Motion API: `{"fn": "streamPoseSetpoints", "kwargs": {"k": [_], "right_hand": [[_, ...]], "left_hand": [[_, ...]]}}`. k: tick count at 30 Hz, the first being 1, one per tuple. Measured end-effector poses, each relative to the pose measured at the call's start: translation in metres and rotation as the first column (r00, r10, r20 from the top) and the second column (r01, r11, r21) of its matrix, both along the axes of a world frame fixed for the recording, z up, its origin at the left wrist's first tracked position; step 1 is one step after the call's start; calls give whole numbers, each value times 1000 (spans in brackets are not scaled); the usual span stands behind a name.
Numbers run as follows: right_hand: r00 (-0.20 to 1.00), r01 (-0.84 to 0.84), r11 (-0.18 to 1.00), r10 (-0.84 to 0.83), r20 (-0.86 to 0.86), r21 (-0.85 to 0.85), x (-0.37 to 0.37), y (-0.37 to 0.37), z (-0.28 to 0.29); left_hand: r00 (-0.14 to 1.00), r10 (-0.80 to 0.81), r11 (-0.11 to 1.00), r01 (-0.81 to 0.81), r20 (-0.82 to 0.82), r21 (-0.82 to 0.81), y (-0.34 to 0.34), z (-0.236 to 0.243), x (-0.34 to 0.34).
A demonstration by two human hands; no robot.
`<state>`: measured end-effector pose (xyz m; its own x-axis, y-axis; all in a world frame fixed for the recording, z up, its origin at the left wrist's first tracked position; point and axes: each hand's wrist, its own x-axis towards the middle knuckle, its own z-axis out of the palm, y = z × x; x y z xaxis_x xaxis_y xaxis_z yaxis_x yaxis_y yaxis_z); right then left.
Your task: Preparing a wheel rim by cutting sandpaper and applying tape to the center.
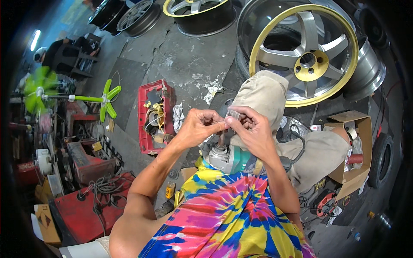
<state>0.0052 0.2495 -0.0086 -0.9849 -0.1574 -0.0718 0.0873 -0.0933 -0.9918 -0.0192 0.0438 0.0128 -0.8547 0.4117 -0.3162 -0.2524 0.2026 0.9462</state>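
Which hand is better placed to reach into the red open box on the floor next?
Likely the left hand: it is nearer the red open box, while the right hand is farther across. Both hands meet at the clear plastic piece, which the right could perhaps hold alone.

Far up and to the left of the left hand (200, 124), a white tube light (35, 40) glared through bluish haze. Both hands looked evenly lit and fairly sharp to me. Leftward of them, a green fan (45, 79) smeared with motion; toward the rim, edges curved into blackness.
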Motion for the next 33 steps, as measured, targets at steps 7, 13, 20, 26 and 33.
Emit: {"fn": "streamPoseSetpoints", "kwargs": {"k": [7, 13, 20, 26, 33], "right_hand": [[987, 101, 993, -92, -130, 63, -10, -9, -12], [962, 139, 972, -87, -260, 189, -14, -17, 2], [988, 97, 972, -69, -135, 212, -13, -16, 4], [989, 56, 963, -18, -144, 263, 3, -1, 14], [976, 14, 915, 75, -205, 404, 12, 19, 10]], "left_hand": [[998, 27, 1000, -26, -60, 13, 1, -7, 2], [998, 27, 999, -26, -51, 25, -2, -3, 3], [991, -69, 996, 62, 117, 63, -14, -4, -3], [996, -52, 997, 48, 71, 63, -14, -13, -1], [997, -27, 999, 25, 66, 32, -1, 1, 4]]}}
